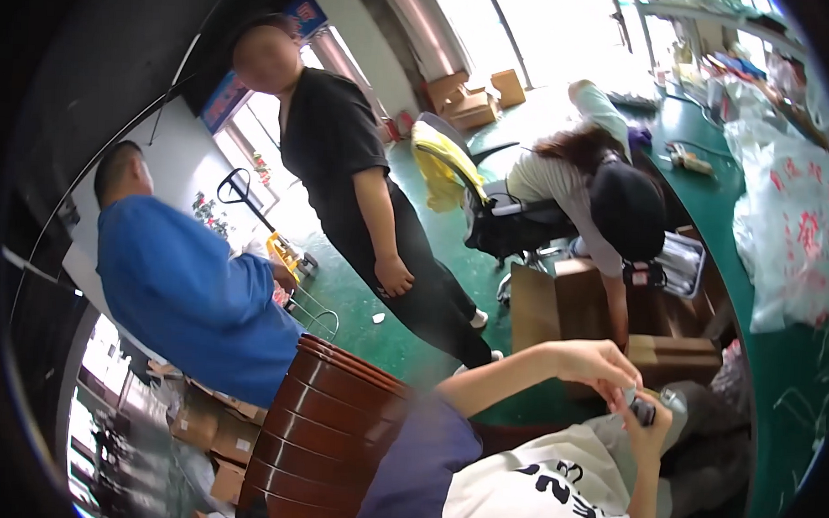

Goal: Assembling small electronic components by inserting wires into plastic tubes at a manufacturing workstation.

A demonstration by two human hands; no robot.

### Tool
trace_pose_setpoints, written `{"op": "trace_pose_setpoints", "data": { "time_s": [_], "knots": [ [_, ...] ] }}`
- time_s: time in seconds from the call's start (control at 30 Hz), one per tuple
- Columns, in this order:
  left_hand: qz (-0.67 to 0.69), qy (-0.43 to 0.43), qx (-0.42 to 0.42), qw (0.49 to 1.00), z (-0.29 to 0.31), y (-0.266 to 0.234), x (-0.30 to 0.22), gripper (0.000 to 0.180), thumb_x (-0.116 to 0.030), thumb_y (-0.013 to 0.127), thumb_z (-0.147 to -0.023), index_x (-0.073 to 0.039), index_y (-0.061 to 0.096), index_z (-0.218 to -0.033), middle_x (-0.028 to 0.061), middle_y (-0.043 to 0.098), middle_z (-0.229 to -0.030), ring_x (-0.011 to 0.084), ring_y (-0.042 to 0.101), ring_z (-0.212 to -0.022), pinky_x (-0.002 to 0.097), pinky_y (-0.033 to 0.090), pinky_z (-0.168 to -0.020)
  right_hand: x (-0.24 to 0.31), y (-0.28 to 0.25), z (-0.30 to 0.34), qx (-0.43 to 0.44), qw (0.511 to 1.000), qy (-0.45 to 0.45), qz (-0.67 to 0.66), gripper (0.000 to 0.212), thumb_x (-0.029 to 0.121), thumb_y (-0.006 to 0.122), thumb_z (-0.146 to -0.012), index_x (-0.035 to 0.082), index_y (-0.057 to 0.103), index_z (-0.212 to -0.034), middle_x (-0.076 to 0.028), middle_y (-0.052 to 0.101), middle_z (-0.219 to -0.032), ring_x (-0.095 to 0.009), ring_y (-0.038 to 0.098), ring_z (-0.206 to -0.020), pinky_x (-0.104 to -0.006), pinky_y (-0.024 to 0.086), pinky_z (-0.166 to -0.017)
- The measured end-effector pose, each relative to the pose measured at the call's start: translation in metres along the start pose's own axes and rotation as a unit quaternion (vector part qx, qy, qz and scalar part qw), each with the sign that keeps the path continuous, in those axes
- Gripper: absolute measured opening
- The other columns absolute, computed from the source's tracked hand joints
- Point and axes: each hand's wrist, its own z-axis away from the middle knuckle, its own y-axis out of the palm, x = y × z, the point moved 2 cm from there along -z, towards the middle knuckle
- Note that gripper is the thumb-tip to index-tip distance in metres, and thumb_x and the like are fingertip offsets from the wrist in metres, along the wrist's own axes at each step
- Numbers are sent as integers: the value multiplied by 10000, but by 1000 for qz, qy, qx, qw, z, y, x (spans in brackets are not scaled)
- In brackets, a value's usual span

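Note:
My left hand (pixel 597 364) reaches across with its fingers bent down and pinched at one end of a small dark grey piece (pixel 642 411). My right hand (pixel 647 437) is closed round that same piece from below. The piece is too small and too covered by fingers to name. Both hands meet above my grey trousers (pixel 700 442), in front of my white shirt. Just beyond them stands an open cardboard box (pixel 671 352). A person (pixel 564 173) bends over it with one arm lowered inside.
A green table (pixel 793 400) curves along the right, bearing a white plastic bag (pixel 790 226). A brown ribbed stack (pixel 326 429) stands close on my left. Beyond are two standing people (pixel 186 278), a yellow pallet jack (pixel 290 255) and an office chair with yellow cloth (pixel 443 164).

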Motion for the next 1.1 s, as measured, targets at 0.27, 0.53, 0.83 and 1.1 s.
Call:
{"op": "trace_pose_setpoints", "data": {
  "time_s": [0.27, 0.53, 0.83, 1.1],
  "knots": [
    [-10, 108, -88, 990, 30, -4, 3, 342, -128, 504, -891, 74, 521, -1166, 153, 638, -881, 185, 627, -728, 285, 521, -725, -1, 9, -3, -3, 998, 55, 3, 227, -38, 685, -696, -32, 638, -918, -3, 540, -607, -40, 473, -502, -189, 381, -448],
    [-50, 344, -291, 891, 99, -36, -31, 163, -155, 538, -874, -60, 590, -752, 25, 637, -777, 118, 588, -666, 256, 464, -596, -5, -10, -2, -57, 995, 64, 40, 219, -56, 674, -695, -46, 631, -910, 9, 513, -585, -36, 458, -488, -185, 370, -438],
    [-180, 668, 218, 689, 198, 36, -147, 153, -224, 510, -898, -148, 618, -976, -17, 662, -978, 137, 620, -887, 314, 439, -846, -10, -14, 1, -65, 994, 17, 81, 226, -60, 663, -698, -42, 626, -921, 13, 502, -594, -39, 459, -517, -199, 367, -462],
    [-169, 774, 193, 579, 201, 109, -149, 192, 57, 479, -806, -38, 641, -768, 24, 622, -757, 152, 596, -738, 317, 489, -791, -11, -25, 5, -75, 991, 76, 81, 248, -22, 658, -728, -20, 626, -975, 19, 532, -640, -31, 452, -489, -184, 359, -419]
  ]
}}
